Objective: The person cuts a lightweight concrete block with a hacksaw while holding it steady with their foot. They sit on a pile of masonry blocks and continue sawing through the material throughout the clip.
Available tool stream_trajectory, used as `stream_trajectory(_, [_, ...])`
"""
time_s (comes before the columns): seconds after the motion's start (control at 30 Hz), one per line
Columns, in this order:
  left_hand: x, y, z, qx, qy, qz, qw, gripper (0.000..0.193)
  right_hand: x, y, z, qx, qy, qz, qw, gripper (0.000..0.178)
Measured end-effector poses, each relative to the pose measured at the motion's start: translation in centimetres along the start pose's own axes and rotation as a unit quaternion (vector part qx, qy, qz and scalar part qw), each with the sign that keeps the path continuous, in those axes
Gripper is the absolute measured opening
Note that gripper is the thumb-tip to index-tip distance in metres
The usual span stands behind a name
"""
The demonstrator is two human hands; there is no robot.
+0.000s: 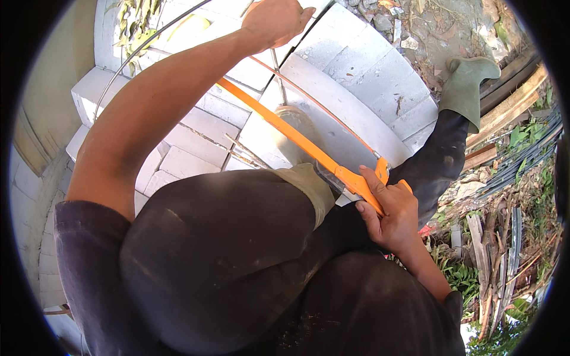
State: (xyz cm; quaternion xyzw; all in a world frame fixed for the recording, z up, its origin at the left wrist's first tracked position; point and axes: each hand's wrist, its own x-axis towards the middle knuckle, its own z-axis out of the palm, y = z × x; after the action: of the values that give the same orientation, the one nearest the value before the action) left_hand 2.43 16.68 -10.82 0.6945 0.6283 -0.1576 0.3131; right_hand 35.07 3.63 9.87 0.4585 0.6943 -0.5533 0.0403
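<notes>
At the left, a dark cable [122, 65] is curving past some leaves [139, 41], with pale blocks [196, 145] spreading to its right. The left hand [274, 25] is reaching to the far side, fingers curling; whether they are gripping the rod [276, 68] beneath I cannot tell. The rod is running near-ward to the left boot [317, 190]. In the middle, the orange saw [279, 123] is slanting from under the left forearm to its near handle at the right, where the right hand [395, 216] is holding it, fingers wrapping closely. The saw is probably feeling light and stiff along its frame, the thin blade [320, 105] bending more easily; the handle is offering the safest hold. Farther right, the other boot [466, 89] is standing beside planks [510, 104].
</notes>
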Motion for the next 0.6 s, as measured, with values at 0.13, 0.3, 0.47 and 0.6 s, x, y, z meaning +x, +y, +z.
stream_trajectory(0.13, [0.1,-1.0,0.1,0.037,-0.004,0.01,0.999,0.062,-1.5,-0.3,-2.4,-0.023,-0.011,-0.007,1.0,0.056])
stream_trajectory(0.3, [0.1,-0.3,0.0,0.014,-0.001,-0.004,1.0,0.061,-1.8,0.4,-2.3,-0.024,-0.011,0.006,1.0,0.055])
stream_trajectory(0.47, [-0.1,-1.1,1.6,0.026,0.11,0.03,0.993,0.061,4.8,-0.5,1.6,-0.013,0.009,-0.025,1.0,0.054])
stream_trajectory(0.6, [0.1,-0.4,0.2,0.01,0.022,-0.017,1.0,0.061,0.6,0.3,-0.2,-0.01,-0.006,0.004,1.0,0.055])
